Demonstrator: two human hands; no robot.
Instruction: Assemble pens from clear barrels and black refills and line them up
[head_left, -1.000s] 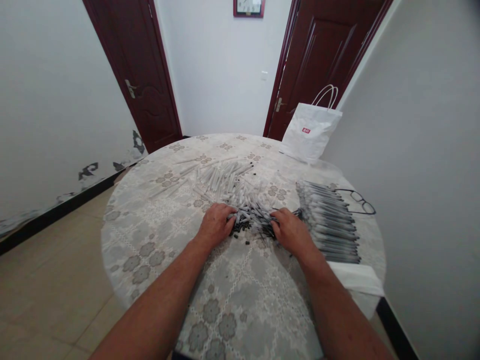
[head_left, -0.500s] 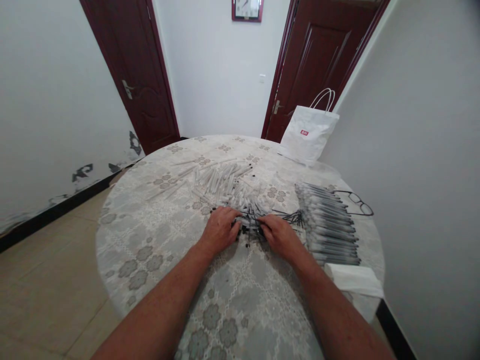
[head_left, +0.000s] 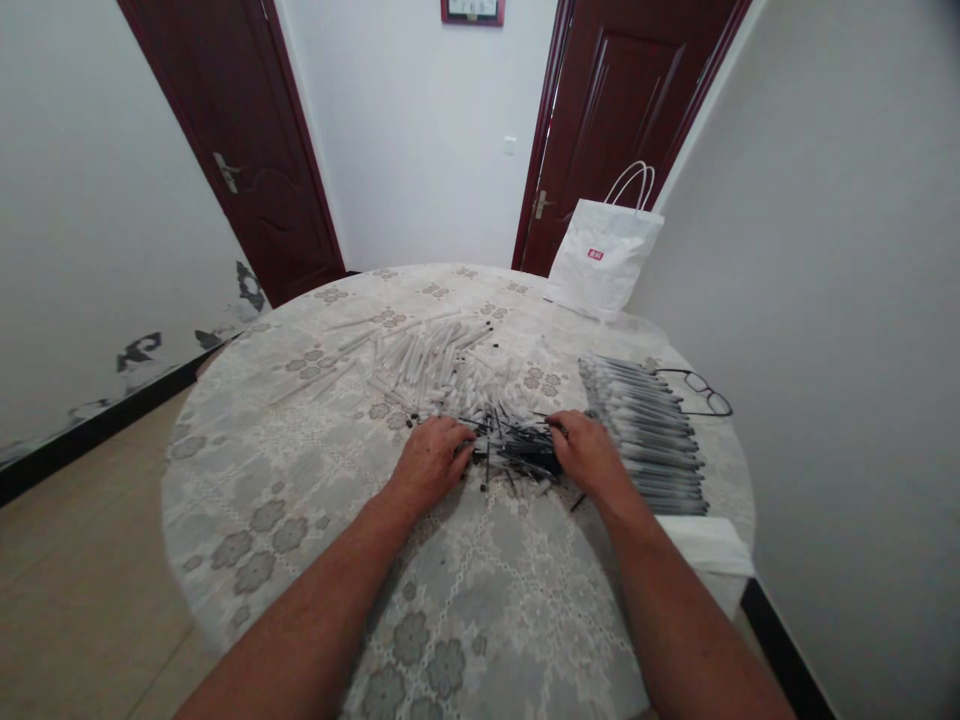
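Observation:
A heap of thin dark pen parts [head_left: 517, 450] lies on the round table [head_left: 300, 470] in front of me. My left hand [head_left: 433, 462] rests against the heap's left side with its fingers curled onto the parts. At the right side my right hand [head_left: 590, 455] has bent fingers gripping the ends of the parts. Behind the heap lies a loose pile of white pen tubes [head_left: 431, 362]. A neat row of finished dark pens [head_left: 649, 435] sits just right of my right hand.
A pair of glasses [head_left: 694, 390] lies beyond the pen row. A white paper bag [head_left: 604, 258] stands at the table's far right edge. A white folded sheet [head_left: 709, 545] hangs over the right rim. Two dark doors and walls surround the table.
Half a second ago my hands were pressed close together over the dark parts. Now they are farther apart with the heap bunched between them. The view has shifted slightly.

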